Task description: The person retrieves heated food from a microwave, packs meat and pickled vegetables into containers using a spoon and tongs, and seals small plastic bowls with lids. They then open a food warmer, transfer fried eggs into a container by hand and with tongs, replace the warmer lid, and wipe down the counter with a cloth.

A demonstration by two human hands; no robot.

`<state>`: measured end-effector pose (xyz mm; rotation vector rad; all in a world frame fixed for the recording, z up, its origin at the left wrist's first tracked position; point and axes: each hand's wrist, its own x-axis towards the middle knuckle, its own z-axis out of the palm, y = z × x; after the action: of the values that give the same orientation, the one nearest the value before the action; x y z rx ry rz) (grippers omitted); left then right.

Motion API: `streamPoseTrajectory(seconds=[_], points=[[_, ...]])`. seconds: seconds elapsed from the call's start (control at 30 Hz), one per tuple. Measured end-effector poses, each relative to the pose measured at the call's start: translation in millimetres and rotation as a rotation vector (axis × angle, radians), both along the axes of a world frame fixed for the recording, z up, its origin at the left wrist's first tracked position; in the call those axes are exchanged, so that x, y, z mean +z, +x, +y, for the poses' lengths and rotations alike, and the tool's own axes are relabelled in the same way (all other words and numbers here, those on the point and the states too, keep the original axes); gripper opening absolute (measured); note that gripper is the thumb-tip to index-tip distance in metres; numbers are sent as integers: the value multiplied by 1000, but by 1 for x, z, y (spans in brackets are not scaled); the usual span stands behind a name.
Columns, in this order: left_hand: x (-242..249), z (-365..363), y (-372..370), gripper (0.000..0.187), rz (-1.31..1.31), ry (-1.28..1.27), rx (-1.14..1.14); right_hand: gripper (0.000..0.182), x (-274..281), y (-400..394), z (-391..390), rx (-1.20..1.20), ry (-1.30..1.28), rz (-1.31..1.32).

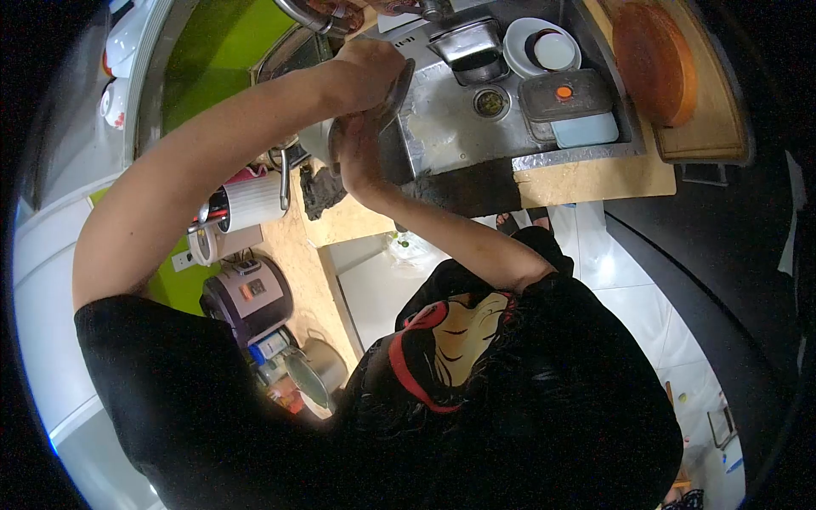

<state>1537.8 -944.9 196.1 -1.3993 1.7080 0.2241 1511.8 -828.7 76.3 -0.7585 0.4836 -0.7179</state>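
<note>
Over the left edge of the sink [455,144], my left hand [371,72] is closed at the upper side of a round grey dish-like thing [399,95]. It is tilted and seen nearly edge-on, so its exact kind does not show. My right hand [357,153] grips it from below, its fingers partly hidden. Beyond my hands is a curved metal faucet [306,15]. In the sink are a rectangular metal pan [467,47], white plates [518,42], a lidded container with an orange knob [565,92] and a light blue container [586,130].
A dark cloth [323,191] lies on the counter left of the sink. Further along stand a white ribbed holder [255,202], a rice cooker [248,293] and a metal pot [323,370]. A round wooden board [654,64] is at the right. A dark mat [467,189] covers the sink's front edge.
</note>
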Motion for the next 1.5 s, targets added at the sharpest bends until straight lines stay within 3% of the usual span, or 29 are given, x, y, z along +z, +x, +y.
streamPoseTrajectory(seconds=[0.07,0.13,0.17,0.23,0.33,0.4,0.43,0.47,0.53,0.6,0.63,0.7,0.73,0.77,0.8,0.87,0.9,0.93,1.0,1.03,1.07,1.1,1.13,1.2,1.27,1.33,1.4,1.47,1.5], points=[[0,0,-12,24,3,-55,42,49,-19,10,7,129,107,51],[-5,-3,-19,25,8,-120,87,43,-22,18,11,-331,-607,239],[-11,-5,-19,26,-24,-99,91,43,-29,16,12,-317,-618,235],[-21,-3,-24,26,-46,-87,118,38,-29,-13,-2,-162,-518,178],[-29,-1,-23,27,-38,-170,228,44,-30,-39,-24,58,-369,107],[-33,11,-13,26,56,-225,386,44,-66,-32,-32,301,-572,402],[-50,25,6,23,128,-364,381,47,-84,-28,-34,431,-695,530],[-60,48,23,23,129,-399,432,54,-91,-25,-50,862,-905,768],[-72,101,44,25,503,-758,606,58,-70,-52,-50,135,-1001,435],[-84,167,32,28,762,-906,1151,58,-46,-67,-55,278,-1399,464],[-88,202,5,22,832,-1088,1377,57,-30,-78,-53,346,-1466,356],[-142,278,-51,15,1098,-1521,1553,54,16,-96,-30,531,-1460,92],[-133,306,-96,11,1092,-1582,1732,48,42,-113,-10,631,-1376,74],[-123,331,-151,10,1363,-1912,1803,42,57,-125,18,656,-1461,-9],[-132,356,-192,13,1189,-1964,1919,38,52,-138,38,633,-1499,-132],[-158,409,-298,19,1041,-2592,1766,30,40,-180,107,740,-1452,-166],[-141,441,-351,13,1024,-2579,2029,29,24,-204,143,975,-1332,-195],[-141,477,-402,13,808,-2782,2034,27,6,-226,184,1202,-1220,-192],[-148,526,-506,10,297,-2790,2183,27,-33,-293,267,1661,-987,-135],[-138,512,-525,13,-74,-2684,2215,29,-30,-297,269,1804,-1052,-159],[-160,535,-573,15,-382,-2784,2143,31,-43,-337,309,1921,-1100,-190],[-173,553,-616,18,-649,-2864,2050,32,-58,-376,351,2094,-980,-195],[-181,567,-660,19,-846,-2805,2134,33,-67,-413,389,2253,-846,-175],[-169,575,-729,20,-1088,-2736,2219,35,-80,-466,453,2489,-1005,-412],[-145,571,-774,22,-1420,-2761,2286,36,-63,-517,484,2511,-1009,-527],[-135,584,-811,24,-1548,-3028,2144,37,-44,-569,524,2495,-947,-762],[-151,611,-862,25,-1845,-2820,2038,36,-39,-631,575,2465,-870,-994],[-206,641,-903,26,-2056,-2831,1827,32,-41,-674,628,2471,-830,-1269],[-201,652,-912,24,-2092,-2909,1880,32,-40,-699,654,2463,-883,-1306]])
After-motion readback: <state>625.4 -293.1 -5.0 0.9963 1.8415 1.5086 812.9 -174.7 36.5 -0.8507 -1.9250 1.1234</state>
